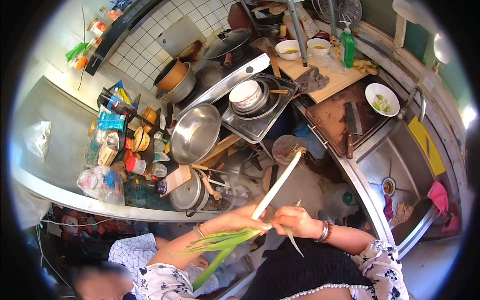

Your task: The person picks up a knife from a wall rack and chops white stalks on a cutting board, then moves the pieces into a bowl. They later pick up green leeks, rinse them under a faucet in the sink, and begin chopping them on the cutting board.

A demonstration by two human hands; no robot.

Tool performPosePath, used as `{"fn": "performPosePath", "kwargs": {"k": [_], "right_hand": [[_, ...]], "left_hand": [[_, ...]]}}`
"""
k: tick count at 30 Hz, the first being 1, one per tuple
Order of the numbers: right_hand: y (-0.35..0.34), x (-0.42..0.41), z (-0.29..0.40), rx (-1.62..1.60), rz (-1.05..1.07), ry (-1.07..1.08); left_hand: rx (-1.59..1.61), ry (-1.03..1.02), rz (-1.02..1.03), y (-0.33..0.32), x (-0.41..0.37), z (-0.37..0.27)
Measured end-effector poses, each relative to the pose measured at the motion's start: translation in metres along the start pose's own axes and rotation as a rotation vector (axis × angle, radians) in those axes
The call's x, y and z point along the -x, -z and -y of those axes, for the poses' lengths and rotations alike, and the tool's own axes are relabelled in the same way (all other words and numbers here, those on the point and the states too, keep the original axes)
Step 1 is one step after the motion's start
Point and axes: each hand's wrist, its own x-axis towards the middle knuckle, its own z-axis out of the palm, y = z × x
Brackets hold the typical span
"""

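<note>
A long leek or large green onion (279, 184) slants across the view, its root end up and its green leaves at lower left. My left hand (249, 221) is closed around the stalk where white turns to green. Close beside it, my right hand (298, 222) pinches a pale peeled strip of its outer layer (294, 242), which hangs down below the fingers. A clear bin or bag (287, 148) stands on the floor behind the root end.
A cleaver (352, 120) lies on a brown cutting board (330, 116), near a white bowl of cut pieces (382, 100) and the steel sink (390, 161). A large steel basin (195, 134) and stacked bowls (245, 94) stand ahead. Another person (131, 258) is at lower left.
</note>
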Motion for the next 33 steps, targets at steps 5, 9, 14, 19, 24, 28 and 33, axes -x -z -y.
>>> {"fn": "performPosePath", "kwargs": {"k": [5, 9, 14, 19, 24, 28, 33], "right_hand": [[0.014, 0.012, -0.020, -0.357, -0.283, -0.536], [0.058, 0.019, -0.045, -1.186, -0.627, -0.833], [0.140, 0.060, -0.090, -0.788, -0.846, -0.732], [0.244, 0.101, -0.097, 1.045, -1.181, -0.746], [0.157, -0.009, -0.023, 0.231, -0.215, -0.407], [0.097, -0.067, -0.040, 0.054, 0.065, -0.277], [0.066, -0.116, -0.068, -0.095, -0.234, -0.373]], "left_hand": [[-0.134, 0.017, 0.035, -0.017, -0.012, -0.030], [-0.344, 0.007, -0.029, -0.020, -0.024, -0.049], [-0.330, -0.073, -0.100, -0.021, -0.015, -0.077], [-0.465, -0.074, -0.096, -0.022, -0.020, -0.103], [-0.743, -0.002, 0.055, -0.007, -0.049, -0.133], [-0.696, 0.048, 0.038, 0.004, -0.050, -0.165], [-0.211, -0.112, 0.051, 0.096, -0.032, -0.192]]}}
